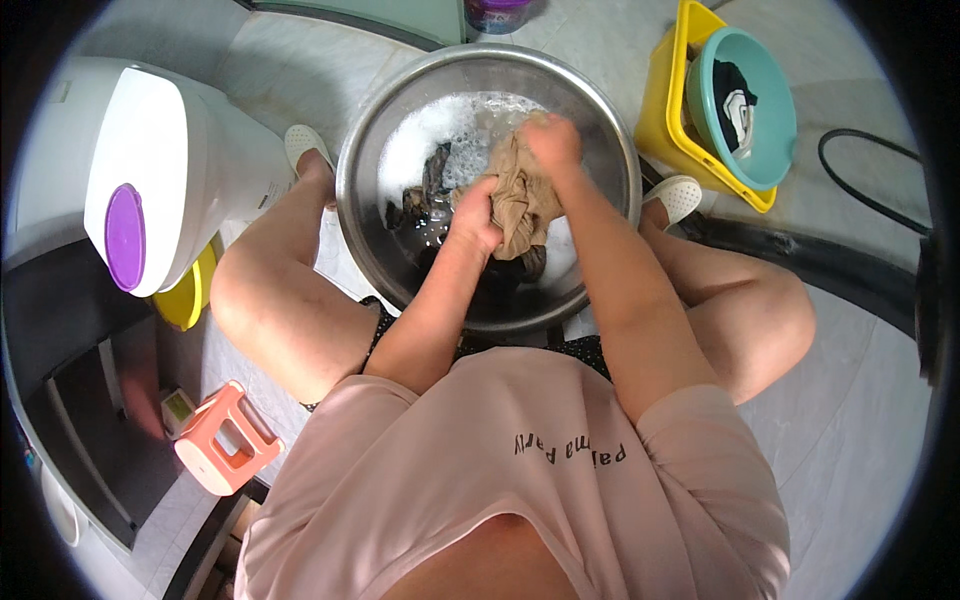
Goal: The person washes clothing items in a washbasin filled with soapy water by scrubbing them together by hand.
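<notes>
A wide stainless steel basin [607, 255] stands on the floor between my knees, with water and white suds [420, 139] in it. My left hand [478, 217] grips a bunched tan cloth garment [517, 199] at its left side. Higher up on the same garment, my right hand [553, 142] is closed on its upper right part and looks slightly blurred. Dark wet cloth [416, 206] lies in the water left of my left hand. More dark cloth [506, 277] sits low in the basin, below the tan garment.
At left stands a white toilet [157, 150] with a purple lid [124, 236] against it. A coral plastic stool [225, 442] lies tipped at lower left. At upper right, a yellow bin [660, 105] bears a teal basin [772, 112] with black-and-white cloth. A black hose [847, 135] curves nearby.
</notes>
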A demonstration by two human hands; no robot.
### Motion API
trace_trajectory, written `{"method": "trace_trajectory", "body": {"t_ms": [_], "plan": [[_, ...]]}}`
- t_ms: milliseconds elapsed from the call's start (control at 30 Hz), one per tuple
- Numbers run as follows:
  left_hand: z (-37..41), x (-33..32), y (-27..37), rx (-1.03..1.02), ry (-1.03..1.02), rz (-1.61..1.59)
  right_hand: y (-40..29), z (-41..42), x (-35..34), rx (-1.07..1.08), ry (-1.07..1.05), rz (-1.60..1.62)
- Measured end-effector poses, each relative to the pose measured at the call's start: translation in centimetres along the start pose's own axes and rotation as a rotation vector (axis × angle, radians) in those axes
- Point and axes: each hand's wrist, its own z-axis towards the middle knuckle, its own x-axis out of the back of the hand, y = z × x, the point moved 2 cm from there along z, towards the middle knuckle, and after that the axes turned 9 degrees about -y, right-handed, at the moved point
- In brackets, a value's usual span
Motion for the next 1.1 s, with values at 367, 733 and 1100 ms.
{"method": "trace_trajectory", "body": {"t_ms": [367,733,1100], "plan": [[1.3,2.0,2.2,-0.095,-0.227,-0.269,-4.4,-15.5,3.0,0.728,-0.07,-0.092],[-0.4,-3.3,-0.9,-0.003,-0.079,-0.007,5.1,2.8,-1.6,-0.046,-0.147,-0.014],[1.6,2.9,3.4,-0.212,-0.066,-0.268,-1.5,-13.3,2.8,0.246,-0.349,0.542]]}}
